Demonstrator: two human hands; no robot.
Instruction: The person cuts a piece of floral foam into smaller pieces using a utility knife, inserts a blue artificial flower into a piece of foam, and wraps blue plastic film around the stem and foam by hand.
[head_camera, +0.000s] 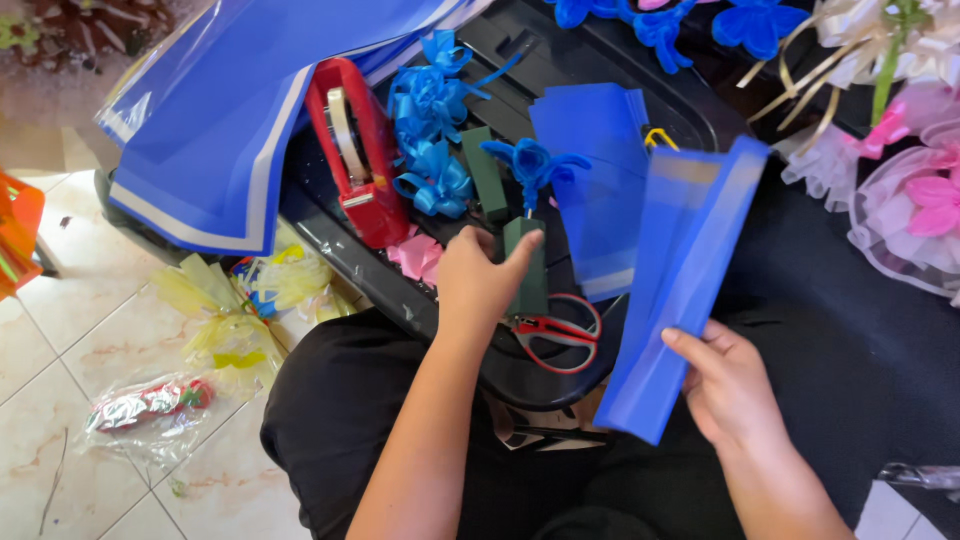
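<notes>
My left hand (480, 280) grips a dark green foam block (528, 268) standing on the black tray (560, 375), with a blue ribbon flower (535, 160) on a thin stem rising from its top. My right hand (728, 385) holds a folded stack of blue wrapping sheets (680, 280) by its lower end, tilted up to the right. Red-handled scissors (558, 335) lie on the tray just below the block. A second green block (485, 172) lies farther back.
A red tape dispenser (355, 150), blue ribbon bows (432, 130), more blue sheets (600, 170) and pink scraps (415, 255) fill the tray. Large blue paper (230, 110) drapes at left. Pink and white tulle flowers (905, 190) sit right. Yellow wrap (225, 310) litters the tiled floor.
</notes>
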